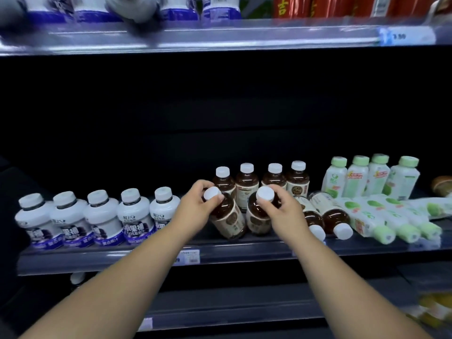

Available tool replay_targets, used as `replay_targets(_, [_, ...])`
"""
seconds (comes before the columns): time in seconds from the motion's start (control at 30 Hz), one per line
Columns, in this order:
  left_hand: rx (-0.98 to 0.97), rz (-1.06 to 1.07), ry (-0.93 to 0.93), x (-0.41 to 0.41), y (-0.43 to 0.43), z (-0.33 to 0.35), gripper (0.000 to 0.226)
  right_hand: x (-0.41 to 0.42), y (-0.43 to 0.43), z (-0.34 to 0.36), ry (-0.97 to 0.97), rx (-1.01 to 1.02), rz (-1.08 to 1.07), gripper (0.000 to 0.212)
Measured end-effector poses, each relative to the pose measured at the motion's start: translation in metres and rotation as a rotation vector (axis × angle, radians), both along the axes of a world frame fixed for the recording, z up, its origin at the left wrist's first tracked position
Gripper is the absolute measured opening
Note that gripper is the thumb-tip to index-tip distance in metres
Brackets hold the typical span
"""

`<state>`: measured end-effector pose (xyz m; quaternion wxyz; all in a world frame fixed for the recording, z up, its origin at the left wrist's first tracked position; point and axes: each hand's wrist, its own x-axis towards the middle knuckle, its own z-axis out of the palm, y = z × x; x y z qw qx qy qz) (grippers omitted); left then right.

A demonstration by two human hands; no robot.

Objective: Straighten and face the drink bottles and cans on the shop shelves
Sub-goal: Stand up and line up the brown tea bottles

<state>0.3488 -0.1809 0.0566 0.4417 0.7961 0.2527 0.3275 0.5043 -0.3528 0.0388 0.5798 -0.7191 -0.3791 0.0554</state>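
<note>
Light: dim, cool bluish, falling from above you | Shadow: shelf back wall [220, 106] nearly black | Glare: pale streaks along upper shelf edge [195, 37] | Blur: top row and lower right corner smeared | Distortion: your wide lens bows shelf lines at edges

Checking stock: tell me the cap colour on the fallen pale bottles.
Light green caps, head view.

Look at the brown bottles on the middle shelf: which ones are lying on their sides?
The two brown bottles just right of the right hand, caps pointing toward the shelf edge. The four at the back stand upright, and each hand holds one by its cap.
</note>
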Motion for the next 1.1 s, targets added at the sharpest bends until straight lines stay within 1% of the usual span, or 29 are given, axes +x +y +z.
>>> replay_targets(0.1, [0.02,-0.01,0.059,-0.001,0.016,0.008,0.018,0.012,0.01,0.014,0.042,-0.108,0.088,0.024])
replay_targets(0.17, [0.016,-0.048,0.099,-0.002,0.025,0.012,0.013,0.019,0.018,0.017,0.015,-0.173,0.12,0.026])
replay_targets(0.27, [0.009,-0.134,0.164,-0.002,0.036,0.017,0.012,0.018,0.028,0.021,-0.034,-0.257,0.176,0.034])
replay_targets(0.43, [0.04,-0.274,0.278,0.005,0.043,0.027,0.011,0.016,0.044,0.023,-0.03,-0.272,0.244,0.032])
replay_targets(0.53, [0.118,-0.287,0.335,0.012,0.046,0.031,0.008,0.02,0.046,0.026,-0.024,-0.287,0.267,0.029])
replay_targets(0.63, [0.109,-0.317,0.357,0.018,0.046,0.032,0.006,0.024,0.046,0.027,-0.008,-0.292,0.274,0.025])
replay_targets(0.87, [0.086,-0.332,0.345,0.025,0.053,0.031,0.009,0.033,0.048,0.025,-0.009,-0.308,0.294,0.025])
replay_targets(0.93, [0.096,-0.319,0.316,0.027,0.057,0.034,0.015,0.037,0.049,0.029,0.005,-0.314,0.317,0.028])
replay_targets(1.0, [0.113,-0.264,0.254,0.031,0.058,0.04,0.02,0.043,0.053,0.036,0.009,-0.296,0.317,0.032])
replay_targets(1.1, [0.133,-0.172,0.185,0.039,0.063,0.052,0.019,0.053,0.063,0.051,0.024,-0.207,0.251,0.031])
